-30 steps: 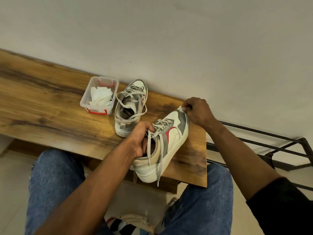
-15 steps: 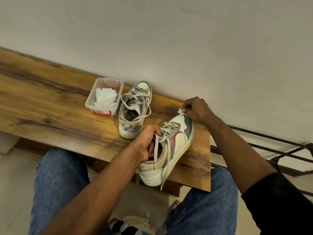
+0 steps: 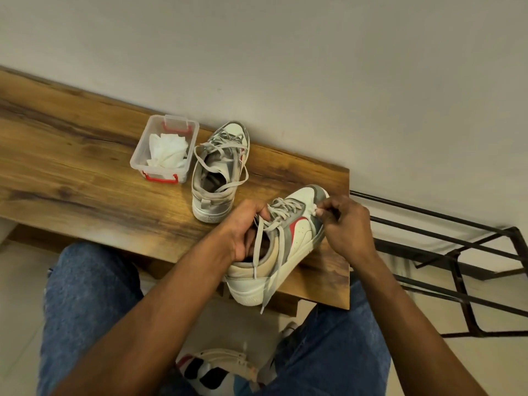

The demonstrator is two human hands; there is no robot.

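In the head view, a wooden table (image 3: pixel 71 167) with dark grain stands against a plain pale wall (image 3: pixel 285 67). Its right end finishes beside a black metal rack (image 3: pixel 457 252) that stands on a light floor (image 3: pixel 17 295).

The left hand (image 3: pixel 243 227) grips the white and grey sneaker (image 3: pixel 288 238) at its opening, with the fingers curled inside. This sneaker is tilted at the near right corner of the table, and its heel sticks out over the near edge. The right hand (image 3: pixel 347 227) pinches a small white wipe (image 3: pixel 314 208) between thumb and fingertips and holds it against the toe part.

A second sneaker (image 3: pixel 220 172) stands further back, near the wall. Just beside it on the left is a clear plastic box (image 3: pixel 137 155) with white tissues (image 3: pixel 168 151) inside. The knees in blue jeans (image 3: pixel 85 295) are in front of the table.
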